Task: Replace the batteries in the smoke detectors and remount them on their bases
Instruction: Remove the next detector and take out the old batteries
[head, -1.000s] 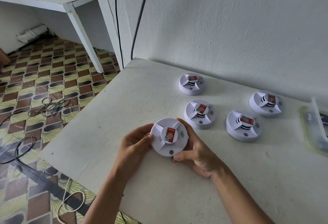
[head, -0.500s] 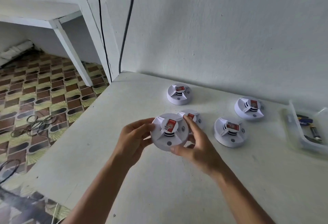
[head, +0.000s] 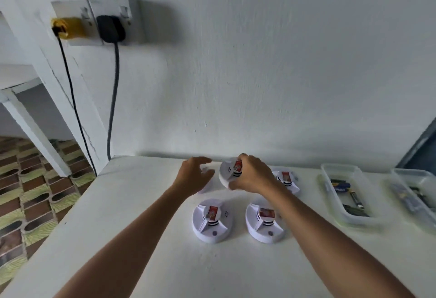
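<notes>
My right hand (head: 253, 176) grips a white round smoke detector (head: 227, 175) with a red label, lifted and tilted near the back of the white table (head: 132, 227). Just left of it, my left hand (head: 192, 177) hovers with fingers apart and nothing in it. Beneath that hand lies another detector (head: 208, 188), mostly hidden. Two more detectors sit in front, one on the left (head: 212, 222) and one on the right (head: 265, 224). A further detector (head: 287, 181) is partly hidden behind my right wrist.
At the right stand a clear tray (head: 330, 191) holding batteries (head: 354, 199) and a second clear tray (head: 415, 179). The wall is close behind the table. A yellow plug (head: 68, 27) and black adapter (head: 109, 28) hang cables down past the table's left corner.
The detector has gone up and towards the wall in my right hand alone. My left hand has let go of it and opened. The view has tilted upward.
</notes>
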